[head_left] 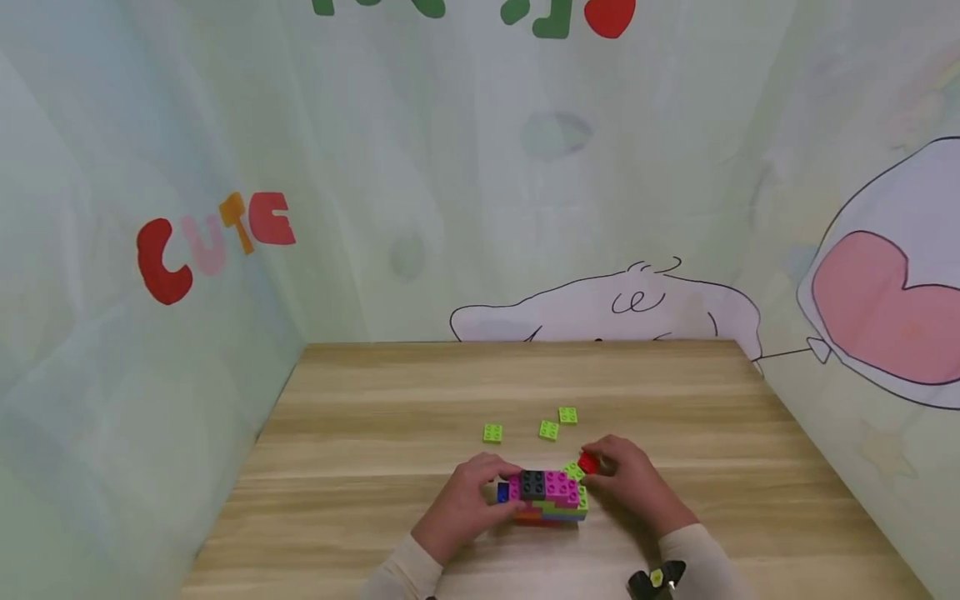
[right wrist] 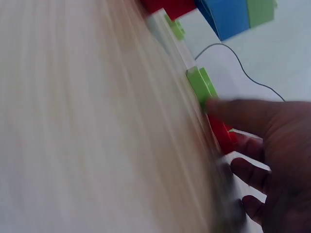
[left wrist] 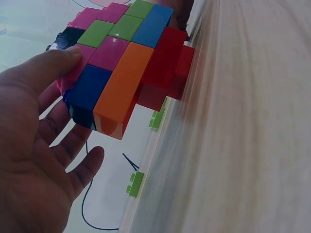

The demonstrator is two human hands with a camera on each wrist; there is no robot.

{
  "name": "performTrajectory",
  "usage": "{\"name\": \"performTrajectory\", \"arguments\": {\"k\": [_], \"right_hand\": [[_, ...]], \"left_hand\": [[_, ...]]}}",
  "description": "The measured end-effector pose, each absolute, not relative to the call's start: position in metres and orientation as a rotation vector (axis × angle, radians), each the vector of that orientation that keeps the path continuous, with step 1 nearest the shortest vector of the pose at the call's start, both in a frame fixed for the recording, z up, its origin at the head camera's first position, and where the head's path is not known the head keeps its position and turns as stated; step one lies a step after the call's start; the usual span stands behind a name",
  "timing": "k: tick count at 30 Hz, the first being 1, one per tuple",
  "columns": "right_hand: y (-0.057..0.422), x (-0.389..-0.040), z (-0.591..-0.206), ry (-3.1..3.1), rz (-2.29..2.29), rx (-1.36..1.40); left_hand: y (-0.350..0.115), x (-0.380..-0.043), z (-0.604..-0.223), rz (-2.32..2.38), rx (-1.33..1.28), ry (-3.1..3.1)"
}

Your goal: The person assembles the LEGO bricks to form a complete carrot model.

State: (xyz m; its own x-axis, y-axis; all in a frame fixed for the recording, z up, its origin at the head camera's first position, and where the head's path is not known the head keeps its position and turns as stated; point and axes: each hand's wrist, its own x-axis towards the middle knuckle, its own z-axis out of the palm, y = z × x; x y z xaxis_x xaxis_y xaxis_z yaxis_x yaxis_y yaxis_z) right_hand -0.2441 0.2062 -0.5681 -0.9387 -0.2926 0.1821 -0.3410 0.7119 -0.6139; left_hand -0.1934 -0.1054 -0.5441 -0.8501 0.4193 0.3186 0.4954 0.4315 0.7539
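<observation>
My left hand (head_left: 471, 502) grips the left end of a built block of toy bricks (head_left: 551, 492), its thumb on the near face and fingers behind. In the left wrist view the stack (left wrist: 114, 56) shows pink, green, blue and orange rows, tapering to red bricks at the bottom. Just right of the stack, my right hand (head_left: 633, 483) has thumb and fingers on either side of a red brick (head_left: 588, 462), pinching it. A lime green brick (head_left: 573, 472) lies against that red brick, close to the thumb tip; the right wrist view is blurred there.
Farther back on the wooden table (head_left: 375, 417) lie loose lime green bricks: one on the left (head_left: 492, 433) and a pair, a nearer brick (head_left: 549, 430) and a farther brick (head_left: 567, 415). A printed cloth (head_left: 337, 167) hangs along the table's back and sides.
</observation>
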Motion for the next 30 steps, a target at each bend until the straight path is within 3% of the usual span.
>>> {"name": "performTrajectory", "arguments": {"k": [9,17,30], "right_hand": [[0.196,-0.228,-0.539,-2.743,1.149,0.374],[0.177,-0.198,-0.482,-2.650,1.280,0.905],[0.171,-0.192,-0.472,-2.628,1.113,1.073]], "left_hand": [[-0.102,-0.193,-0.543,-1.413,-0.822,-2.605],[-0.104,-0.195,-0.545,-1.373,-0.847,-2.561],[-0.106,-0.195,-0.546,-1.368,-0.864,-2.548]]}}
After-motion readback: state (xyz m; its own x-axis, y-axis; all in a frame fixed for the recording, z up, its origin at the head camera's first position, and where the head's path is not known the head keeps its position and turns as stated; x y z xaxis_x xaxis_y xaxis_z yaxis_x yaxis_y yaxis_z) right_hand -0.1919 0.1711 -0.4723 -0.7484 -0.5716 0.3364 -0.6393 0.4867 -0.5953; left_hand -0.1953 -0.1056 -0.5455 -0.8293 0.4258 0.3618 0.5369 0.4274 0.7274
